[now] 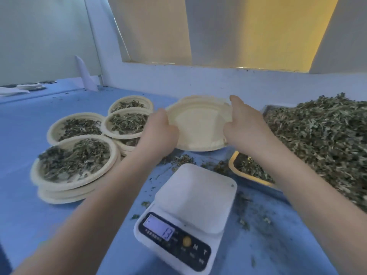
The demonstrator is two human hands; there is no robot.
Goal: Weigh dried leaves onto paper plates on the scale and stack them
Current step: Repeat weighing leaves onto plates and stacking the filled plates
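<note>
Blue counter [23, 195] carries stacked leaf-filled plates [75, 161] toward its left edge, a bare white scale [190, 213] nearest, and beyond it an empty paper plate [198, 124] gripped at opposite rims by left hand [160, 132] and right hand [244, 128], beside heaped dried leaves [321, 139].

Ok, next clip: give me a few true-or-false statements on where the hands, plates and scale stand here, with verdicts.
1. Both hands hold the empty paper plate. True: the left hand and right hand grip its opposite edges.
2. The scale has a plate on its platform. False: the platform is bare.
3. The filled plates sit left of the scale. True.
4. The big leaf pile lies on the left. False: it lies on the right.
5. The scale's display is dark. False: it is lit, showing digits.
</note>
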